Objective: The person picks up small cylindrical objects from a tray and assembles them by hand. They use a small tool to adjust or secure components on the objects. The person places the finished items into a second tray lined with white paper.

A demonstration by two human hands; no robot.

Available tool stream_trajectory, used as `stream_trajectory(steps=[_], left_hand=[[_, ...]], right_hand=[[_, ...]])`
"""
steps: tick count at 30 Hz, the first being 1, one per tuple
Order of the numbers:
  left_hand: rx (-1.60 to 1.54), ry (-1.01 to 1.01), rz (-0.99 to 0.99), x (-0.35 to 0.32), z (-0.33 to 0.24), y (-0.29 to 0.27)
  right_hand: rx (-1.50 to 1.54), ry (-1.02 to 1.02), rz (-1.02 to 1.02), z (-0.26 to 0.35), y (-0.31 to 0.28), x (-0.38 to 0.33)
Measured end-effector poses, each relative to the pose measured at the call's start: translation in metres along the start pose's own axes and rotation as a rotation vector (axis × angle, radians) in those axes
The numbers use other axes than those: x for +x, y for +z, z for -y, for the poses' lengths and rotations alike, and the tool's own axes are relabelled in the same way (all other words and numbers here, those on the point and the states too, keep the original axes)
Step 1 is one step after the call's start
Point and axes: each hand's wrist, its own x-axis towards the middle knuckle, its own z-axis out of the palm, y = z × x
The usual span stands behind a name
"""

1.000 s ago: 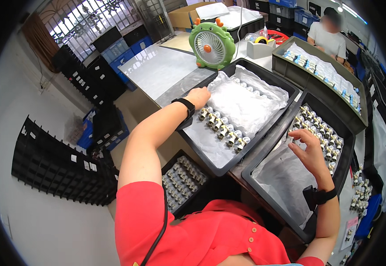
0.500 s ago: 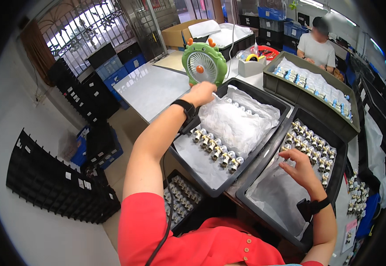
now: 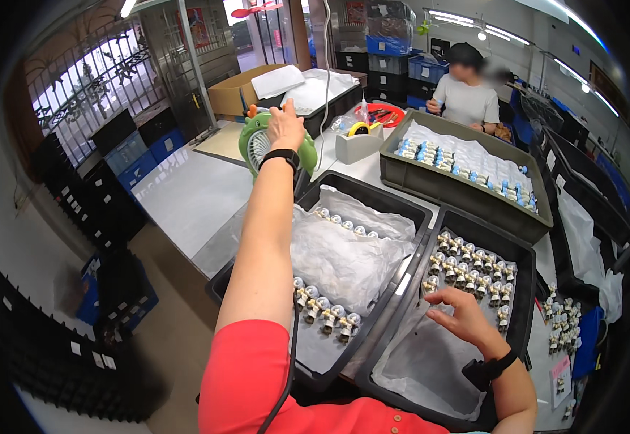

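My left hand (image 3: 286, 129) is stretched far forward, in front of the green animal-shaped fan (image 3: 258, 145) and hiding part of it. Its fingers point up toward a pile of white sheets (image 3: 322, 88) in a black bin; whether they touch the fan cannot be made out. My right hand (image 3: 463, 318) hovers over the right black tray (image 3: 373, 372), thumb and fingers apart, nothing visible in them. Beside it stand rows of small metal-and-clear bulb-like parts (image 3: 466, 271) on white paper. Crumpled white paper (image 3: 347, 260) lies across the left black tray (image 3: 420, 217), between rows of similar parts.
An olive crate (image 3: 416, 173) with blue-tipped parts stands at the back right. Near it are a tape dispenser (image 3: 360, 145) and a red round tray (image 3: 391, 114). A person in white (image 3: 466, 98) sits beyond. Stacked black trays (image 3: 54, 347) stand at left.
My left hand has moved forward from beside the fan's base to its upper part. The view has swung up and right. My right hand stays over the right tray.
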Motion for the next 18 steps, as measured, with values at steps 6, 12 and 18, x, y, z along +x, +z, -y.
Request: stream_trajectory(steps=[6, 12, 18], left_hand=[[-0.023, -0.088, 0.05, 0.02, 0.006, 0.012], [0.082, -0.05, -0.039, 0.033, 0.011, 0.004], [0.09, -0.024, -0.039, 0.025, 0.027, -0.014]], right_hand=[[0.014, 0.027, 0.039, 0.005, 0.003, 0.001], [0.009, 0.045, 0.106, 0.009, 0.008, 0.002], [0.001, 0.076, 0.114, 0.01, 0.009, 0.003]])
